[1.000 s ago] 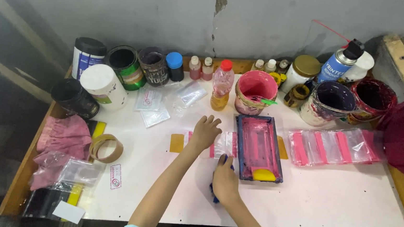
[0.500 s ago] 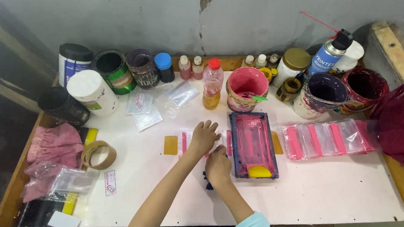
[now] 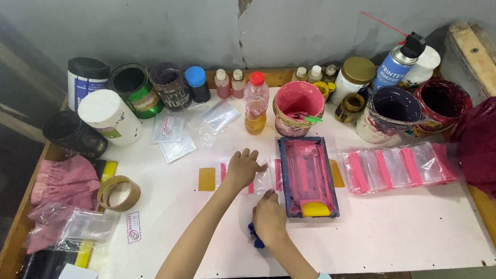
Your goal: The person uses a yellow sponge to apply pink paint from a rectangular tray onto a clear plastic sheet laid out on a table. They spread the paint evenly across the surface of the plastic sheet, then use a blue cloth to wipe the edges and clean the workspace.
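Both hands at small clear plastic bag (image 3: pixel 264 179), left of pink-stained blue-framed printing screen (image 3: pixel 308 175).
L hand (image 3: pixel 242 168) flat, fingers spread, pressing bag onto white surface (image 3: pixel 406 229); grips nothing. R hand (image 3: pixel 269 218) closed on dark blue cloth (image 3: pixel 254 235), just below bag, near screen's front corner. Yellow-handled squeegee (image 3: pixel 315 208) lies inside screen frame. Pink ink tub (image 3: pixel 298 107) stands behind screen.

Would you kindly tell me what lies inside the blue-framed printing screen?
Inside the blue-framed screen is pink ink and a yellow squeegee at its near end. Whatever lies beneath it is covered.
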